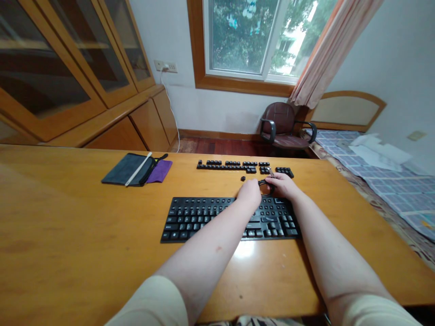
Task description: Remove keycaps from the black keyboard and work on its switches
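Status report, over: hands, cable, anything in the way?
Left hand and right hand both on black cable. Cable looped near far edge of keyboard. Nearby clutter: loose keycaps beyond.

The black rectangular plastic keyboard (204,215) showed pale markings. The small black plastic keycaps (220,167) and the thin black looped cable (261,182) matched it in colour. The broad honey-brown wooden desk (68,217) was fairly uniform in tone. The slate-grey rectangular fabric pouch (118,170) carried black edging; the purple folded cloth (159,173) appeared plain. The blue-grey fabric bedsheet (374,174) bore a checked pattern.
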The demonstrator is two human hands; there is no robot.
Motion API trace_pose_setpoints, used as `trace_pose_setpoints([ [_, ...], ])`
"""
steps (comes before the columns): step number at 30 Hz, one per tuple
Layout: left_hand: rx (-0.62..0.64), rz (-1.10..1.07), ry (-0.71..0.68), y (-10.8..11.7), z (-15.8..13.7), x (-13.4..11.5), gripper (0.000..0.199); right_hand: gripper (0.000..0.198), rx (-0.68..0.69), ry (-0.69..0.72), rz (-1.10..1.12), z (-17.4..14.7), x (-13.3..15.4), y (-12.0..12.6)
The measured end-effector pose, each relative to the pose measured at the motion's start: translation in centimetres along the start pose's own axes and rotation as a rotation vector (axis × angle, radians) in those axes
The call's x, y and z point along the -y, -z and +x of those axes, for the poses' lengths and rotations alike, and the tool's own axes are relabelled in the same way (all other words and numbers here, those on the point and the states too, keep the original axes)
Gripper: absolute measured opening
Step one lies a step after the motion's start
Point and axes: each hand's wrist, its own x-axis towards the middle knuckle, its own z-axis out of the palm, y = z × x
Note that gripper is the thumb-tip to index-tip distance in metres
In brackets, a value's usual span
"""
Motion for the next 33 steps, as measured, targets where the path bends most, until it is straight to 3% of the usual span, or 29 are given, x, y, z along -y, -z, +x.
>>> trace_pose_setpoints([
  [10,-0.096,0.060,-0.049,-0.1,-0.3,0.6,0.026,0.039,0.029,0.000,0.009,-0.6,0.7,-0.4],
  [14,-0.036,0.088,-0.126,-0.2,-0.1,0.7,0.026,0.042,0.137,-0.055,-0.030,-0.6,0.4,0.0],
  [20,-0.055,0.129,-0.074,-0.3,0.0,0.7,0.022,0.041,0.221,-0.079,-0.093,-0.2,-0.3,0.7],
  [27,-0.126,0.141,-0.010,-0.3,0.1,0.6,0.037,0.043,0.204,-0.082,-0.129,0.1,-0.8,0.8],
  [33,-0.133,0.150,0.049,0.2,-0.1,0.6,0.033,0.041,0.176,-0.075,-0.146,0.0,-0.7,0.7],
])
